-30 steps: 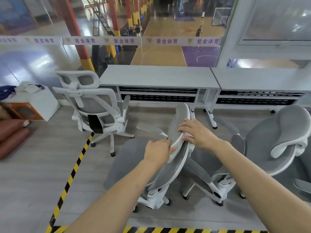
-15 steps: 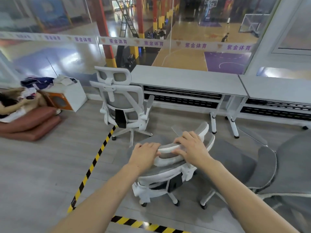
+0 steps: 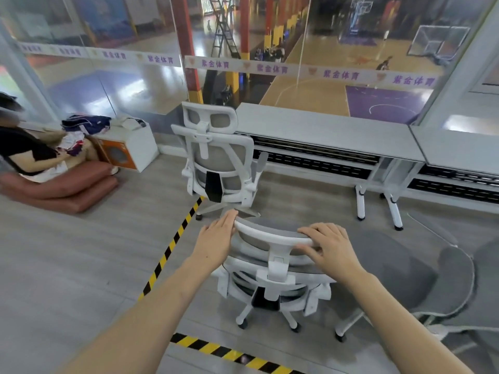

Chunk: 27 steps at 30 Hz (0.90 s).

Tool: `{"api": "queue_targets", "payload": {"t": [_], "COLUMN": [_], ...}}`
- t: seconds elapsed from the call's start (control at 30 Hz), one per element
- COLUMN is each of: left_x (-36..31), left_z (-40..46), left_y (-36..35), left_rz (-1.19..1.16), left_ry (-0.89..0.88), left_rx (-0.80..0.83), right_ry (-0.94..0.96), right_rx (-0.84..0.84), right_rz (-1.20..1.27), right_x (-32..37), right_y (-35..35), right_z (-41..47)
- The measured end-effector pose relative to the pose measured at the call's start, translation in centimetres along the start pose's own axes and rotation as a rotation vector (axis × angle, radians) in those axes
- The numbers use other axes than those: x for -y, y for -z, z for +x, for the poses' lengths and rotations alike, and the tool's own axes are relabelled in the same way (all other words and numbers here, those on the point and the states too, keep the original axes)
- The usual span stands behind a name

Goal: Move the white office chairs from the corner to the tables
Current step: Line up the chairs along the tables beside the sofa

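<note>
Meanwhile, a white-framed office chair with grey mesh back and headrest is held from behind at its curved white headrest bar, on the grey plank floor just short of a long grey-topped table with white legs. The left hand is laid with fairly straight fingers against the left end of the bar, pressing rather than clasping, while the right hand is curled over the right end, fingers hooked across the rim. A second white office chair with mesh headrest is already parked at the table's left end, and a third grey-cushioned chair is seen at the right edge of the view. Black-and-yellow hazard tape is run along the floor to the left. The chair is judged moderately heavy yet easy to roll on its castors; the plastic frame appears stiff, the mesh yielding. The headrest may pivot under load, so a lower hold on the rigid back frame would likely steer it more surely.
</note>
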<state>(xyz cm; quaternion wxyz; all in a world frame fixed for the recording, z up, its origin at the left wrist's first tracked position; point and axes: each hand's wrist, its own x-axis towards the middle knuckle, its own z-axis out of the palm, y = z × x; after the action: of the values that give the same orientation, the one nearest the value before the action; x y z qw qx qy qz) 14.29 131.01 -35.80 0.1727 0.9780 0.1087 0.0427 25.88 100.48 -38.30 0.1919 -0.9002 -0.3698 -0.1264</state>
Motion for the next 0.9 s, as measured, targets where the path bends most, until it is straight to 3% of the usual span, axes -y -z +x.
{"api": "queue_targets", "payload": {"t": [0.23, 0.4, 0.47, 0.57, 0.9], "left_x": [2.7, 4.9, 5.0, 4.5, 3.3], "left_z": [1.4, 1.4, 1.3, 1.9, 7.5], "left_y": [-1.2, -4.2, -5.9, -7.6, -8.2], "left_rz": [-0.12, -0.043, -0.02, -0.05, -0.046], "left_ry": [-0.029, 0.218, 0.297, 0.334, 0.298], "left_rx": [-0.02, 0.272, 0.367, 0.384, 0.421], "right_ry": [-0.095, -0.461, -0.59, -0.77, -0.835], "right_rx": [-0.11, -0.107, -0.052, 0.171, 0.23], "right_rz": [0.05, 0.264, 0.23, 0.135, 0.05], "right_x": [0.9, 0.6, -0.2, -1.8, -4.5], "right_y": [-1.0, -2.2, -3.3, -5.6, -6.3], "right_z": [0.1, -2.0, -2.7, -3.5, -1.6]}}
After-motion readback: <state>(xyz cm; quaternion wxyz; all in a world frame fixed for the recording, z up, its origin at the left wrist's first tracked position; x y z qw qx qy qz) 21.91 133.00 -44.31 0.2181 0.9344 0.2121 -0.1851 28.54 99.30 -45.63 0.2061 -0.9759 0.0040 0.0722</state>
